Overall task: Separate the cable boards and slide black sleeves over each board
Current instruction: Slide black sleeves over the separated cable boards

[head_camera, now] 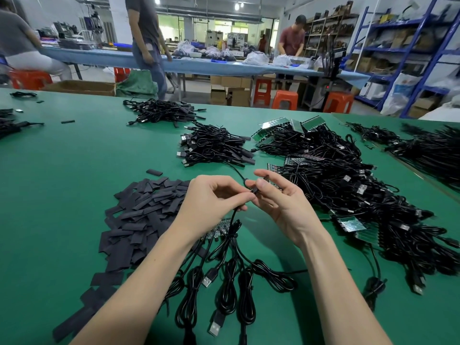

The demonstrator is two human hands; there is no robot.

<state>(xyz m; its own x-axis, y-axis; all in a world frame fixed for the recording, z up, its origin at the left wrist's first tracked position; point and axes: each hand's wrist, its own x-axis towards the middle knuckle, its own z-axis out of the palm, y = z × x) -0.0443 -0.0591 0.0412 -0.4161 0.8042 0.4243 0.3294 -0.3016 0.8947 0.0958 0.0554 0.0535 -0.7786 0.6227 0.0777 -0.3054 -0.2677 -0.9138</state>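
Head view, the only one. Both my hands are raised over the green table [62,170], close together near the middle of the frame. My left hand [211,197] has its fingers curled and pinches a black cable [234,217] that hangs from it toward the table. My right hand [276,195] pinches a small dark piece at its thumb and forefinger tip; too small to tell whether it is a board end or a sleeve already on. A second strand of cable runs from that pinch up toward the sleeved bundle [216,145] beyond.

Where the work lies:
- Loose black sleeves [146,207] in a flat heap, just left of my left wrist. Left hand is plainly the nearer one for a pick.
- A strip of joined boards [219,229] under my left forearm, partly hidden, with coiled cables [224,295] fanning toward me.
- The big unsorted pile of cables and boards [348,190] off to the right, near my right hand.

My read: the piece in the pinch lies roughly left to right between the two hands, so a sleeve would have to come in along that line, mouth first. Risk: the sleeves lie flat, and may need opening.
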